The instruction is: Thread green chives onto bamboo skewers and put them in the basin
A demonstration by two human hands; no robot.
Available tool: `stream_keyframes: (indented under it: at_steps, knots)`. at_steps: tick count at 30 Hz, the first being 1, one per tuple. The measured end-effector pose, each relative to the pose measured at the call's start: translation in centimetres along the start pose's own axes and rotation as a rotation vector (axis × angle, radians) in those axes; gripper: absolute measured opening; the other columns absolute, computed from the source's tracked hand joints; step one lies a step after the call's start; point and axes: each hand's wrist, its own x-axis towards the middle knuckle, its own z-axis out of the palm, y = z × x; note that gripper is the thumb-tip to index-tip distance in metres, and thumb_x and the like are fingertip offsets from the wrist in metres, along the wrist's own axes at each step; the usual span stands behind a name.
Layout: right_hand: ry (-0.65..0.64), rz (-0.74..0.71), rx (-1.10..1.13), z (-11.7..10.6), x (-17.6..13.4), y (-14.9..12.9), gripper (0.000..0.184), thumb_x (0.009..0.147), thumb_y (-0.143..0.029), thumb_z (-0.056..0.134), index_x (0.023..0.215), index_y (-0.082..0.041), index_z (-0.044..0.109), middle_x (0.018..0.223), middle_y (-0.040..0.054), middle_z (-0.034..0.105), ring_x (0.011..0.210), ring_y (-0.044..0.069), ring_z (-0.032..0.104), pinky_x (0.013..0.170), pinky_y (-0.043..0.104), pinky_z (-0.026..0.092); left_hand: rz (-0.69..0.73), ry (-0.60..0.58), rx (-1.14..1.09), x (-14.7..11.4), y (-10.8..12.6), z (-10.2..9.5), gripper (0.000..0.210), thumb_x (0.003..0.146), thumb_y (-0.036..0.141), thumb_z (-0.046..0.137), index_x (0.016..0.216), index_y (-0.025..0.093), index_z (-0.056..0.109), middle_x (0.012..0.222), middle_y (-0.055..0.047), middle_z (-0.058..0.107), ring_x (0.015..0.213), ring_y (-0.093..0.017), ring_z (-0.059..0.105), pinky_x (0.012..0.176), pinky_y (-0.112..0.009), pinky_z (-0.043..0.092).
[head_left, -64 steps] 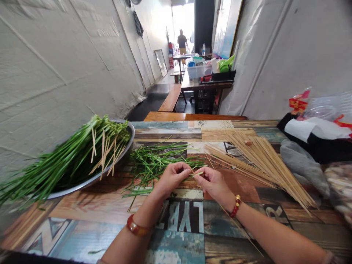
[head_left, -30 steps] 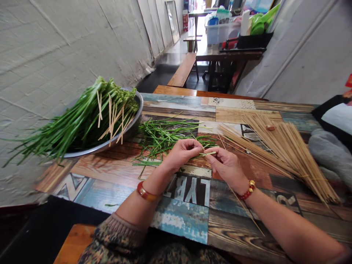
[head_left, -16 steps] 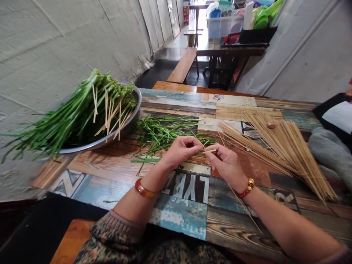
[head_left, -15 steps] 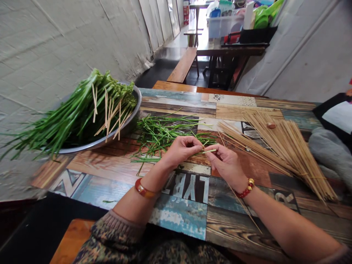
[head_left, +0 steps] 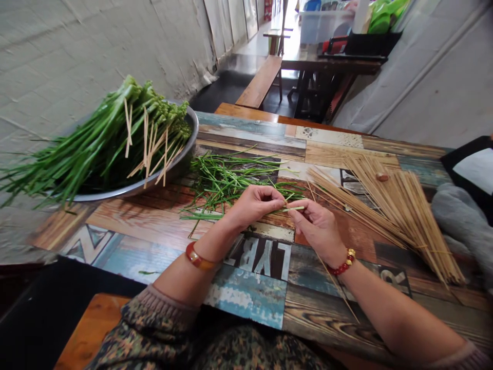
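Observation:
My left hand (head_left: 259, 205) is closed in a pinch at the end of a pale green stem (head_left: 296, 208). Facing it, my right hand (head_left: 318, 226) has its fingers closed on a thin bamboo skewer (head_left: 338, 289), whose lower part slants out beneath the palm toward the table's front edge. Both sets of fingertips almost meet around the stem; exactly how skewer and stem touch there is too small to see. Just behind my hands lies a loose heap of cut green stems (head_left: 227, 177). Bundled bamboo skewers (head_left: 416, 216) fan out to the right.
A metal basin (head_left: 194, 134) on the left is heaped with long green chives (head_left: 96, 139), topped by several skewered pieces. A small brown object (head_left: 381, 176) rests on the skewers. Grey cloth (head_left: 456, 210) lies at the right edge. A bench (head_left: 262, 82) stands beyond the patchwork table (head_left: 250, 303).
The view has shifted slightly, so the basin appears higher. My hands stay together at the stem, with only a slight movement of the fingers.

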Motion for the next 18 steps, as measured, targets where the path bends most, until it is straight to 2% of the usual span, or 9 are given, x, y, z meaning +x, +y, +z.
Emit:
stream_keyframes:
  at_steps: [5, 11, 18]
  knots:
    - [-0.008, 0.013, 0.062, 0.15, 0.05, 0.18, 0.02, 0.084, -0.036, 0.061, 0.09, -0.018, 0.06, 0.057, -0.0051, 0.053, 0.043, 0.008, 0.049, 0.042, 0.02, 0.039, 0.018, -0.007, 0.031, -0.02, 0.07, 0.05, 0.026, 0.068, 0.036, 0.073, 0.068, 0.01, 0.067, 0.065, -0.002, 0.063, 0.06, -0.009, 0.051, 0.057, -0.021, 0.038]
    - [-0.011, 0.02, 0.188, 0.34, 0.09, 0.17, 0.039, 0.082, -0.035, 0.064, 0.116, -0.022, 0.05, 0.069, -0.0065, 0.052, 0.044, 0.006, 0.049, 0.04, 0.019, 0.041, 0.048, -0.036, 0.039, 0.1, -0.24, -0.04, 0.025, 0.069, 0.035, 0.072, 0.067, 0.011, 0.066, 0.065, -0.002, 0.063, 0.061, -0.009, 0.053, 0.06, -0.022, 0.04]
    - [-0.008, -0.005, 0.196, 0.33, 0.05, 0.1, 0.027, 0.083, -0.034, 0.063, 0.105, -0.022, 0.052, 0.068, -0.0065, 0.052, 0.045, 0.005, 0.049, 0.041, 0.019, 0.04, 0.054, -0.042, 0.067, 0.18, -0.49, -0.06, 0.022, 0.072, 0.031, 0.07, 0.068, 0.01, 0.066, 0.067, -0.002, 0.063, 0.063, -0.009, 0.053, 0.061, -0.022, 0.039]
